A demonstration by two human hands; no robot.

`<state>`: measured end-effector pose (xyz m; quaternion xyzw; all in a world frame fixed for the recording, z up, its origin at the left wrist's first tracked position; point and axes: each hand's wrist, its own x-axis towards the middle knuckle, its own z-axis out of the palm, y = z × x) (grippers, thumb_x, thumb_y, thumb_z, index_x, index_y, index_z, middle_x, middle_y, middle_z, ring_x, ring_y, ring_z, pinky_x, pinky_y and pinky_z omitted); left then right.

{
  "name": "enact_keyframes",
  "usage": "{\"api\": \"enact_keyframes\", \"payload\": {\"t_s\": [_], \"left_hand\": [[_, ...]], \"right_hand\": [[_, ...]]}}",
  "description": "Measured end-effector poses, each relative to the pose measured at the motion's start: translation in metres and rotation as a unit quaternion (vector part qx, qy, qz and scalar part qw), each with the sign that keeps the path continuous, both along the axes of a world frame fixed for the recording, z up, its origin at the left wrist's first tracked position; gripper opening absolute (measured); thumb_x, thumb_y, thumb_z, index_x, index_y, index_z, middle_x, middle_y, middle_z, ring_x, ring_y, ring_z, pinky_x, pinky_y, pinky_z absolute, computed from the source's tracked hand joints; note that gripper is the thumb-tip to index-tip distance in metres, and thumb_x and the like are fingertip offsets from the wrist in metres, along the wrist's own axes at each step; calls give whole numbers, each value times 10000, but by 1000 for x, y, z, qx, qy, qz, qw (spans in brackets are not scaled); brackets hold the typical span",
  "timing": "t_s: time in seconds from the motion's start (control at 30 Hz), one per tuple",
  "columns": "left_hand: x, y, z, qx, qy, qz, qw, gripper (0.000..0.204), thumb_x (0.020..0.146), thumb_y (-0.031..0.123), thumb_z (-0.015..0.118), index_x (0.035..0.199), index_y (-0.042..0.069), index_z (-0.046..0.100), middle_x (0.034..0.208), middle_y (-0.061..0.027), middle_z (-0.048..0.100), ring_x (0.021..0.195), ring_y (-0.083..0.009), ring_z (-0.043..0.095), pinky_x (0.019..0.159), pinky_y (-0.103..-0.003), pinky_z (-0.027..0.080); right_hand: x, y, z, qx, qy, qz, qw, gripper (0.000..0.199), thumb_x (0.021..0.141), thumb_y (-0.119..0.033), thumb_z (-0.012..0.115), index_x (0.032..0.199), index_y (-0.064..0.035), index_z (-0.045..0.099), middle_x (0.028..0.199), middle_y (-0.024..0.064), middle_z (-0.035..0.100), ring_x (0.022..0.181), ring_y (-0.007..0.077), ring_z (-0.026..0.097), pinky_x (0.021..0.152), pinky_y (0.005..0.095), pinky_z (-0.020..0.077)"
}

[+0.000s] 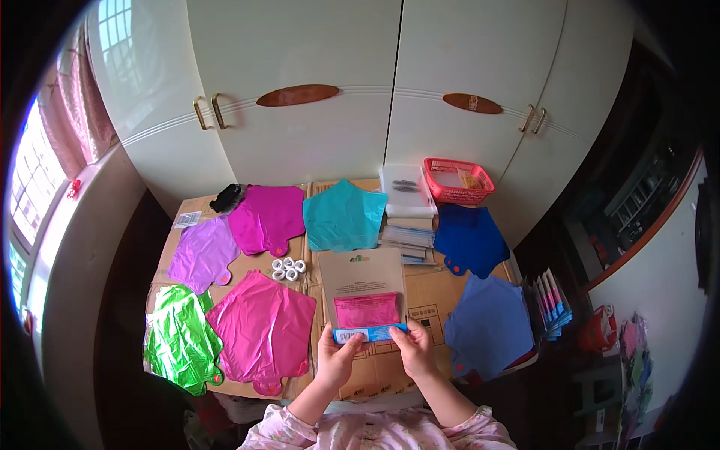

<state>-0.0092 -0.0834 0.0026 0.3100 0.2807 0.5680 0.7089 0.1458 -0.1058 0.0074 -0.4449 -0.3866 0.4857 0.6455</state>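
My left hand (337, 355) and my right hand (412, 347) together hold a clear flat bag (362, 279) by its near edge, over a cardboard-covered table (431, 289). The bag has a blue strip (369, 333) across its near end, pinched by both hands, and a folded pink foil piece (367, 309) inside it. Beyond that the bag looks brownish and see-through.
Flat foil balloons lie around: green (180, 337), pink (262, 322), lilac (202, 253), magenta (268, 217), teal (343, 216), dark blue (470, 240) and blue (487, 324). Small white rolls (288, 268), a stack of packets (407, 225), a red basket (457, 181) and white wardrobe doors (322, 82) stand behind.
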Motion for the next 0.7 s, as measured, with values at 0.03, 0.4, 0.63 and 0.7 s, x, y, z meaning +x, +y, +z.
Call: {"api": "enact_keyframes", "payload": {"t_s": [0.03,0.4,0.63,0.7], "left_hand": [[1,-1,2,0,1,7,1000,232,869,-38,596,1042,86,503,957,-37,625,855,-134,639,747,-317,576],[6,-6,11,13,-1,33,999,205,876,-26,593,1039,63,506,967,-55,632,870,-148,644,748,-316,575],[5,-6,6,17,9,36,999,226,879,-28,585,1068,58,497,979,-56,630,863,-144,640,755,-312,570],[6,-6,8,18,14,34,999,232,880,-29,582,1076,57,492,982,-57,628,862,-141,639,757,-312,569]], "right_hand": [[-3,1,3,0,7,-11,1000,115,900,-100,589,791,-64,590,665,-92,482,599,-10,359,523,190,282],[-19,0,11,2,-21,-71,997,263,934,-253,596,760,-66,534,632,-80,419,589,9,333,506,210,262],[-18,-1,1,-1,-33,-84,996,328,973,-295,518,739,-65,497,669,-69,421,628,39,342,547,229,286],[-19,0,1,-6,-25,-93,995,328,980,-289,502,742,-62,498,676,-66,424,637,41,347,556,229,292]]}}
